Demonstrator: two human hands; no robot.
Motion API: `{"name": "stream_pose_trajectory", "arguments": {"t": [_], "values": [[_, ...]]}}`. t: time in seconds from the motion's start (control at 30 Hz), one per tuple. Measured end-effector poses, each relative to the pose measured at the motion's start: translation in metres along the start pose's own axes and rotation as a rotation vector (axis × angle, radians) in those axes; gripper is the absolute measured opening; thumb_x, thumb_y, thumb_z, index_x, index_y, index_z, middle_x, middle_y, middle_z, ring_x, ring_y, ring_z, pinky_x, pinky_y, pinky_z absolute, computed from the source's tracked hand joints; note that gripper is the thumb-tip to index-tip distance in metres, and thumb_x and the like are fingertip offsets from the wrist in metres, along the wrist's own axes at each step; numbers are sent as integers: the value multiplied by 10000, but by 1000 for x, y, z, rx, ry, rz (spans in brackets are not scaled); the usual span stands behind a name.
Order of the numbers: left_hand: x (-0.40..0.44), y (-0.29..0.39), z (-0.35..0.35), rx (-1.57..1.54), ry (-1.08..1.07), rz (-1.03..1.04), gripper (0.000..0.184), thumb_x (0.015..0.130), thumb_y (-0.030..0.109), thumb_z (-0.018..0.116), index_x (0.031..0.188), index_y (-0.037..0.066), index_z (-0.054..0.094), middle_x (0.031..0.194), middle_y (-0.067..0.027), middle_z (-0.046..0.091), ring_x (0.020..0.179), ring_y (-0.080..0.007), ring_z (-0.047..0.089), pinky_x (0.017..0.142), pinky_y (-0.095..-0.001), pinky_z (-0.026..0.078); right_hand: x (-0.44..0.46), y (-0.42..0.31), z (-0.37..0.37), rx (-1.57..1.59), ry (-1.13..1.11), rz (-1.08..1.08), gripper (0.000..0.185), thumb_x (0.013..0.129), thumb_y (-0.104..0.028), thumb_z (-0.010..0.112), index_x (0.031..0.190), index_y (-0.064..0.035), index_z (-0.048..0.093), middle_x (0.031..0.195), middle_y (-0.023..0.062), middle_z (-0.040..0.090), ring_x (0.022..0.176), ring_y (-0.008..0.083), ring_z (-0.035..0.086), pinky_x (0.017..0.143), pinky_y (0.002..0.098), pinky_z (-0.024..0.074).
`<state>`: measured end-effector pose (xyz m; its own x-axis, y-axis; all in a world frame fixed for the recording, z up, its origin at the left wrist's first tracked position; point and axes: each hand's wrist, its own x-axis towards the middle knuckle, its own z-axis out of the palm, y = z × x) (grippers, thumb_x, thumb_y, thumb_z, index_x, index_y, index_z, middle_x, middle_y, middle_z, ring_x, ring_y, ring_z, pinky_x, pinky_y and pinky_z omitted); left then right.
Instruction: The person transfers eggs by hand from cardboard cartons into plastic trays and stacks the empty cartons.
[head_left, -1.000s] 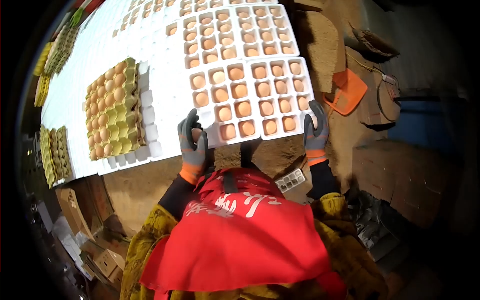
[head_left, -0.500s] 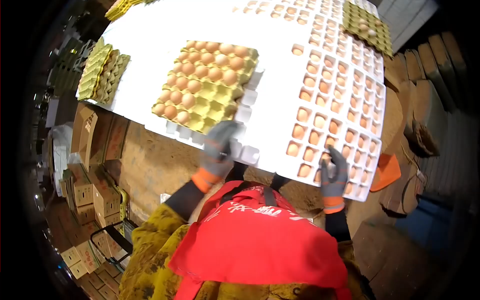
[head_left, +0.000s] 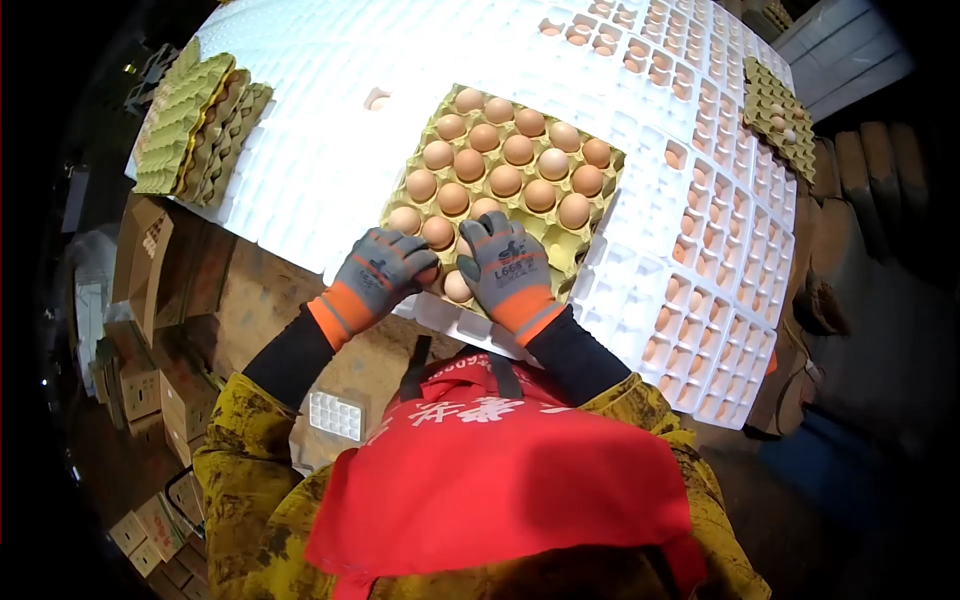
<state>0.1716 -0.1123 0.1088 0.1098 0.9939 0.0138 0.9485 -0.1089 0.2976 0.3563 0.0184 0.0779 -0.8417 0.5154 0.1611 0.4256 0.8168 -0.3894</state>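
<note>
A yellow-green pulp egg tray (head_left: 590, 225) full of brown eggs (head_left: 505, 180) lies in front of me on white foam trays. Its right front cells hold no eggs. My left hand (head_left: 378, 272), in a grey and orange glove, is closed at the tray's front left corner, with an egg (head_left: 427, 273) at its fingertips. My right hand (head_left: 508, 265), gloved alike, bends its fingers down over the tray beside it, around an egg (head_left: 464, 246) partly hidden by thumb and fingers. Another egg (head_left: 457, 287) sits between the hands near the front edge.
White foam egg trays (head_left: 330, 140) cover the table, with eggs in the cells on the right (head_left: 710, 230). Pulp trays are stacked at far left (head_left: 200, 130); another with a few eggs lies at far right (head_left: 775, 120). Cardboard boxes (head_left: 150, 270) stand left; a small white tray (head_left: 336, 416) is on the floor.
My right hand has left the foam cells on the right and come to the pulp tray. My left hand is now closed by an egg there. The view has shifted, so the tray appears further right.
</note>
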Motion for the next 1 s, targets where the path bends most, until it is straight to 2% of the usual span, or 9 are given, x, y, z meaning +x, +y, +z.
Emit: {"name": "stream_pose_trajectory", "arguments": {"t": [0.17, 0.2, 0.33, 0.47, 0.7, 0.8, 0.87, 0.93, 1.0], "values": [[-5, -21, -20, -1229, 249, -436, 371, 851, 95, 680, 1209, 58, 588, 1020, -44, 634, 973, -153, 621, 875, -290, 496, -15, 36, -29, 1164, 36, 472, 335, 882, -29, 661, 1214, -61, 633, 915, 6, 609, 788, 66, 558, 679, 228, 489], [-5, -22, -32, -1449, 244, -495, 355, 870, 107, 651, 1212, 46, 579, 1009, -40, 633, 957, -142, 623, 881, -290, 495, -18, 37, -35, 1285, 54, 477, 389, 884, -59, 681, 1268, -71, 627, 999, 31, 622, 841, 104, 594, 709, 259, 510], [16, -29, -13, -1419, 138, -609, 222, 918, 146, 599, 1100, 20, 610, 1038, -33, 639, 968, -131, 604, 825, -270, 492, -13, 1, -32, 435, 37, 149, 500, 859, -265, 731, 1309, -102, 586, 1142, 143, 579, 987, 319, 610, 832, 415, 528], [37, -11, -12, -35, 180, -28, 236, 856, 135, 695, 1086, 115, 645, 1001, -72, 637, 891, -227, 648, 745, -352, 534, -2, -13, -8, 42, -13, 110, 434, 848, -318, 689, 1202, -97, 572, 1072, 134, 569, 944, 324, 596, 772, 431, 504], [57, -10, -5, 185, -110, 11, 202, 864, 172, 678, 1059, 125, 650, 931, -52, 636, 854, -207, 648, 711, -371, 543, -12, 2, -21, 622, 31, 281, 456, 773, -195, 779, 1168, -50, 603, 1047, 111, 630, 885, 240, 646, 768, 371, 534], [44, -21, -13, -625, 190, -188, 348, 898, 178, 646, 1238, 107, 651, 1028, -66, 681, 910, -149, 643, 766, -324, 541, -29, 16, -37, 1257, 74, 521, 512, 802, -160, 778, 1250, -3, 587, 1111, 77, 647, 936, 162, 655, 803, 305, 548], [38, -38, -45, -1445, -139, -487, 553, 895, 168, 607, 1425, 35, 520, 1228, -105, 657, 1005, -182, 640, 875, -311, 527, -39, 21, -51, 1763, 105, 581, 566, 816, -123, 741, 1321, 30, 537, 1172, 95, 628, 1057, 189, 633, 893, 331, 538], [27, -39, -43, -1799, -28, -390, 563, 916, 188, 578, 1444, 17, 487, 1294, -101, 617, 1023, -180, 636, 890, -310, 524, -42, 8, -51, 1997, 178, 590, 522, 808, -185, 760, 1261, 9, 590, 1170, 90, 625, 1082, 218, 627, 926, 338, 521], [24, -44, -36, -1729, 47, -391, 507, 938, 212, 590, 1398, 9, 531, 1328, -105, 592, 1040, -189, 637, 918, -311, 514, -36, 0, -40, 1083, 32, 376, 441, 820, -269, 765, 1164, -20, 646, 1129, 92, 620, 1060, 267, 628, 907, 368, 520]]}}
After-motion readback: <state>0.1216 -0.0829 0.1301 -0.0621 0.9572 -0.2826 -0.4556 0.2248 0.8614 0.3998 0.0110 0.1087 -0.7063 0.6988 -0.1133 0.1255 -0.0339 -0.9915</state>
